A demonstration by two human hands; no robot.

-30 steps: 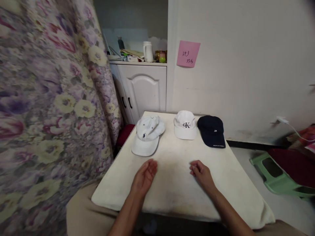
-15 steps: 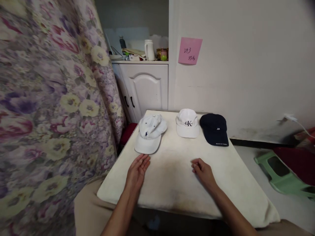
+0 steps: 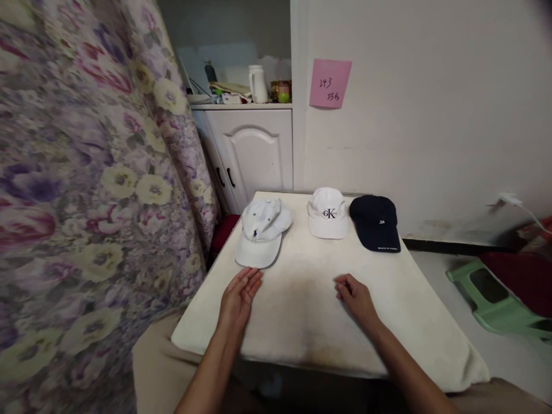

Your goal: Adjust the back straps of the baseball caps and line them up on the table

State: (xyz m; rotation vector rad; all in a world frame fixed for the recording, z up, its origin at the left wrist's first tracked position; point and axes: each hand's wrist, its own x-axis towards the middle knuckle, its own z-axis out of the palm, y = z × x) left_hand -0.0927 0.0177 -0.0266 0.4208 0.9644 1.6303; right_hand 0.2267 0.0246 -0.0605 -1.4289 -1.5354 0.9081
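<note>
From afar, I am watching the left hand [image 3: 237, 296] shifting leftward and forward from its spot a second ago, its fingertips [image 3: 244, 270] now reaching the pale cap's [image 3: 265, 221] front brim edge, contact remaining unclear.

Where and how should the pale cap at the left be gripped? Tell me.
Likely best to pinch the pale cap by its brim, coming from the near side: the brim juts that way, broad and thin, while the crown behind looks soft.
</note>
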